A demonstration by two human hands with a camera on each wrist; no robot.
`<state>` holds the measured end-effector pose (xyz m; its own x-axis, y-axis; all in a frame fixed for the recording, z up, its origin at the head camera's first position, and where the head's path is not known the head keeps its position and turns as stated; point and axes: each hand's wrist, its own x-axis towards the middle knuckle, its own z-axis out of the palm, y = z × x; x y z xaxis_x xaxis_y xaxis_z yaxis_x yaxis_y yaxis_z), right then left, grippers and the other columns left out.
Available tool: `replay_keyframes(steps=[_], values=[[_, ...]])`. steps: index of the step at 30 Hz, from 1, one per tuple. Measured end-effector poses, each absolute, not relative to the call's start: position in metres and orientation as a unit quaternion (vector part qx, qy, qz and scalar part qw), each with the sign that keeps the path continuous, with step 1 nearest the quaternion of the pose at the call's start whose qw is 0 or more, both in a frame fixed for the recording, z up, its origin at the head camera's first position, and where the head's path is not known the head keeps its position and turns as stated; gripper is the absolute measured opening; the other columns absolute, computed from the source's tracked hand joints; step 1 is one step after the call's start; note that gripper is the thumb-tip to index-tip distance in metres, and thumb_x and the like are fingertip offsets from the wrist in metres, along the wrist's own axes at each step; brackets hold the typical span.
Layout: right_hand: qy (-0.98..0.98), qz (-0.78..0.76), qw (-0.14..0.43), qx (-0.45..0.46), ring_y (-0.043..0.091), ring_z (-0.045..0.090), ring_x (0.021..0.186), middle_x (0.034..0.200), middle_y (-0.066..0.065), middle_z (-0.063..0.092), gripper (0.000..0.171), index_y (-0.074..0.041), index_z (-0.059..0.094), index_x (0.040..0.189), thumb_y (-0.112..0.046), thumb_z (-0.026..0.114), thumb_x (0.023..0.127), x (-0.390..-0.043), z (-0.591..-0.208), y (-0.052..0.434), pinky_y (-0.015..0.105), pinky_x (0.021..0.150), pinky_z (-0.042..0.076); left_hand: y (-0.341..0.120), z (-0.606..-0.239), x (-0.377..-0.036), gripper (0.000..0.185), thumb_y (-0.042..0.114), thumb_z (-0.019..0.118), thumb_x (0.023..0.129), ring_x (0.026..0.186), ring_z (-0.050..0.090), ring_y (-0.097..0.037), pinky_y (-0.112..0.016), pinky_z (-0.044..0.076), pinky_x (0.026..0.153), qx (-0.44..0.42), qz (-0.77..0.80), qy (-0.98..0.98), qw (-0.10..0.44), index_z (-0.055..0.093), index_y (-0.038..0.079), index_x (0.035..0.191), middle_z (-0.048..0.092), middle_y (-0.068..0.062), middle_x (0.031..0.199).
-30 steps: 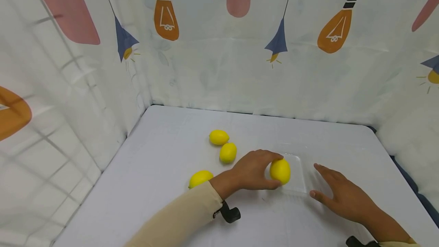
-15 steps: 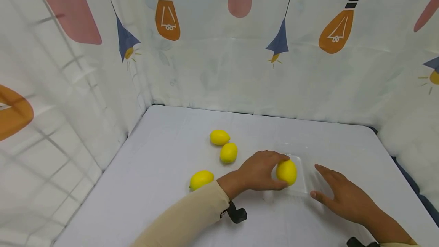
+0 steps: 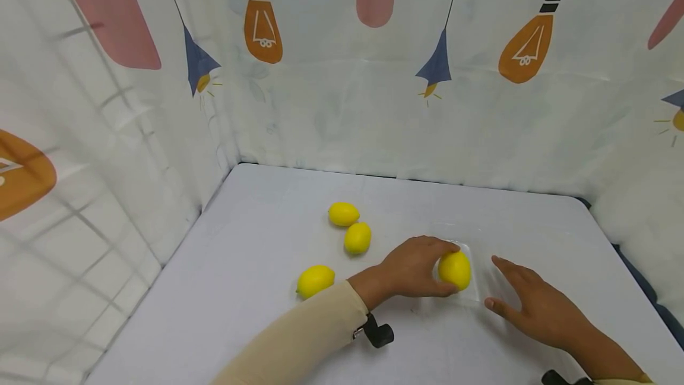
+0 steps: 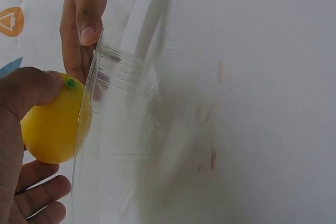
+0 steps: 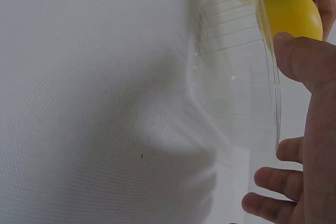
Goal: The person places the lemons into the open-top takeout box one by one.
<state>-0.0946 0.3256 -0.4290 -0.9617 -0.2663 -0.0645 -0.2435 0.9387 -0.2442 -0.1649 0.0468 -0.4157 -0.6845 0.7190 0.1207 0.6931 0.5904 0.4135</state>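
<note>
My left hand [image 3: 419,267] pinches a yellow lemon [image 3: 455,270] between thumb and fingers, above a clear plastic container [image 3: 472,290]. In the left wrist view the lemon [image 4: 52,127], with a green stem end, is at rim height beside the container's near wall [image 4: 118,135]; the thumb lies across its top. To the right of the container, my right hand [image 3: 534,305] is spread with nothing in its grasp. From the right wrist, its thumb and fingers [image 5: 273,179] show close to the container's rim [image 5: 275,93]; contact cannot be told.
Two lemons [image 3: 344,214] [image 3: 357,238] lie close together on the white table [image 3: 256,224], left of the container. Another lemon [image 3: 315,281] lies nearer, just beyond my left sleeve [image 3: 304,328]. A printed curtain [image 3: 342,106] borders the table's back and left side.
My left hand has moved right with the lemon, further over the container. My right hand has stayed nearly still, and the other lemons have not moved.
</note>
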Motion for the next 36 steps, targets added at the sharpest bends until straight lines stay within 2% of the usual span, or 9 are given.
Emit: replay_keyframes(steps=[25,36], values=[[0.983,-0.120,0.047,-0.128,0.050,0.051,0.127,0.146,0.028,0.047,0.094,-0.008,0.037,0.157,-0.072,0.058,0.091,-0.093,-0.427,0.324,0.070,0.086,0.050,0.068,-0.416,-0.167,0.068,0.056,0.073,0.089,0.130,0.049,-0.003,-0.020,0.037,0.108,0.395,0.208,0.894,0.040,0.054,0.027,0.148,0.054,0.017,0.144],[0.981,-0.130,0.031,-0.142,0.048,0.052,0.127,0.147,0.027,0.047,0.090,-0.010,0.035,0.158,-0.068,0.060,0.093,-0.093,-0.430,0.327,0.069,0.087,0.050,0.078,-0.416,-0.167,0.065,0.054,0.075,0.087,0.123,0.052,-0.002,-0.017,0.039,0.101,0.389,0.207,0.897,0.041,0.057,0.027,0.144,0.058,0.018,0.137]])
